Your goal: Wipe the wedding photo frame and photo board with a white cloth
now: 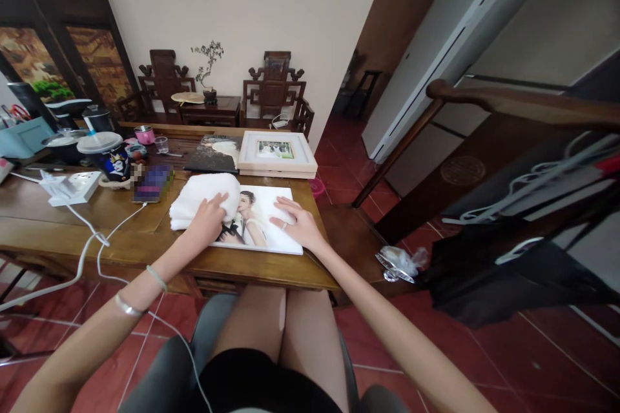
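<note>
Wooden table [121,219], photo print [264,216] lengthwise left-right, left hand [208,221] flat on cloth [196,197], right hand [298,226] spread on print

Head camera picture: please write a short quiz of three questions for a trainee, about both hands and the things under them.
1. What does the left hand rest on?
A) a laptop keyboard
B) a folded white cloth
C) a dinner plate
2. True or false: the right hand lies flat, fingers spread, on the large glossy photo print.
3. Which lies farther from the person, the square white picture frame or the photo print?

Key: 1 B; 2 true; 3 the picture frame.
</note>
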### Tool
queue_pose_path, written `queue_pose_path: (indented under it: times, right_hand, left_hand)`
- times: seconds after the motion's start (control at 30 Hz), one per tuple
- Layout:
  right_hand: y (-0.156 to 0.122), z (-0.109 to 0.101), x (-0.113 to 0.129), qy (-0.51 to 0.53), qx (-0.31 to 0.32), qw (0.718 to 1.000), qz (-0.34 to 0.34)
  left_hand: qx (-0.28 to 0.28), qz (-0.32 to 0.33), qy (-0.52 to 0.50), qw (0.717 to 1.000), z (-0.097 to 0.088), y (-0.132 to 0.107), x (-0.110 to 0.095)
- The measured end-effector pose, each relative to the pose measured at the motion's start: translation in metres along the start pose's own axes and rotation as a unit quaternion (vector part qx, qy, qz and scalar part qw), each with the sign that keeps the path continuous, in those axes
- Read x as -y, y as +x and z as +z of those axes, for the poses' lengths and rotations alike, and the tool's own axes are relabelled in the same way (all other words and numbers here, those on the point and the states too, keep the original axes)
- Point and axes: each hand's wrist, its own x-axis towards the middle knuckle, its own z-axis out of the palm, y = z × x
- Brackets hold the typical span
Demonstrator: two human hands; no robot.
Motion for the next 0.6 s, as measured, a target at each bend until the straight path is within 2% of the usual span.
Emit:
queue_pose_path:
  times: [0.13,0.2,0.3,0.4,0.5,0.6]
  right_hand:
    - [0.000,0.000,0.001,0.002,-0.001,1.000,0.005]
    - [0.000,-0.001,0.001,0.003,-0.001,1.000,0.006]
    - [-0.001,-0.002,0.002,0.005,0.001,1.000,0.005]
    - [-0.001,-0.002,0.002,0.005,0.000,1.000,0.002]
    - [0.000,-0.002,0.001,0.004,0.003,1.000,-0.005]
    - [0.000,-0.003,0.001,0.004,0.009,1.000,-0.015]
  left_hand:
    - [0.029,0.033,-0.002,0.999,-0.011,-0.062,-0.017]
    - [0.026,0.059,-0.014,0.998,-0.016,-0.090,-0.024]
    - [0.030,0.077,-0.030,0.996,-0.020,-0.109,-0.031]
    - [0.031,0.074,-0.036,0.996,-0.019,-0.091,-0.028]
    - [0.028,0.068,-0.032,0.997,-0.015,-0.045,-0.015]
    - [-0.002,0.060,-0.037,0.998,-0.010,0.005,0.004]
